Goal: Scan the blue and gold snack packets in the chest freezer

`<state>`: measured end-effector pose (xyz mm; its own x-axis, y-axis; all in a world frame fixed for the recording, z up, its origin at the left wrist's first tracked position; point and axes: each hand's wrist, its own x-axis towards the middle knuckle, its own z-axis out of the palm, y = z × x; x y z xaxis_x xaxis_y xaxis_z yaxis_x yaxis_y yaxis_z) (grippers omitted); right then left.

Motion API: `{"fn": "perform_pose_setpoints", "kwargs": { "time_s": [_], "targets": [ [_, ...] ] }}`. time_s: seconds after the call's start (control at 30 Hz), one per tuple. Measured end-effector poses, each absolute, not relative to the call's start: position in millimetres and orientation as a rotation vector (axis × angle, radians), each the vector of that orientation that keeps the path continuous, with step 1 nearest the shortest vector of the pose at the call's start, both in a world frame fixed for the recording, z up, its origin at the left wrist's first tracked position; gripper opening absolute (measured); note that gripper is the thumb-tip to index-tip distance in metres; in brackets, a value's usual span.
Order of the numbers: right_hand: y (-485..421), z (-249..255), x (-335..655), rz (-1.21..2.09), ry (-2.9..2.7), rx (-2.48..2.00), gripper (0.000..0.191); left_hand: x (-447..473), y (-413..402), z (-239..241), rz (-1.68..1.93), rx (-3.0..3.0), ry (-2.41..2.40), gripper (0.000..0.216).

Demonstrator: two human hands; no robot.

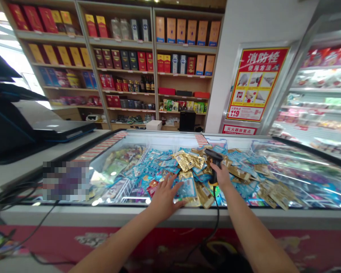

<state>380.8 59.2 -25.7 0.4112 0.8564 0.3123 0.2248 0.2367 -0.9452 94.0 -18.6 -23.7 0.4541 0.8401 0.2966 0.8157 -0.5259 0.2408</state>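
My right hand [222,175] is closed round the grip of a black barcode scanner [213,154], its head pointing up and to the left over the heap. A dark cord [217,212] runs down from the scanner's handle. My left hand [167,195] is spread, palm down, with its fingers at the near edge of the pile. Close by its fingertips lie a gold-and-blue packet [186,188] and a small red packet [152,187]. Gold packets [185,160] and blue packets [151,167] are heaped loosely on the freezer's glass top.
The chest freezer [102,216] stretches across in front of me. At left, a dark checkout device [63,127] stands on a counter, with loose cables [42,227] below. Shelves [154,49] of boxes line the back wall. A refrigerated display [324,102] is at right, beside a fire-hydrant sign [258,83].
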Motion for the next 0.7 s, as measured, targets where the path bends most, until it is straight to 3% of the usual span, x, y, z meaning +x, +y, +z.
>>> {"fn": "perform_pose_setpoints", "kwargs": {
  "time_s": [0.33,0.7],
  "targets": [
    [42,-19,378,0.477,-1.136,-1.258,0.05,95,-21,-30,0.636,2.589,1.428,0.058],
    [38,-10,371,0.848,-0.877,-0.878,0.047,45,36,-9,0.935,2.527,1.775,0.042]
  ]
}}
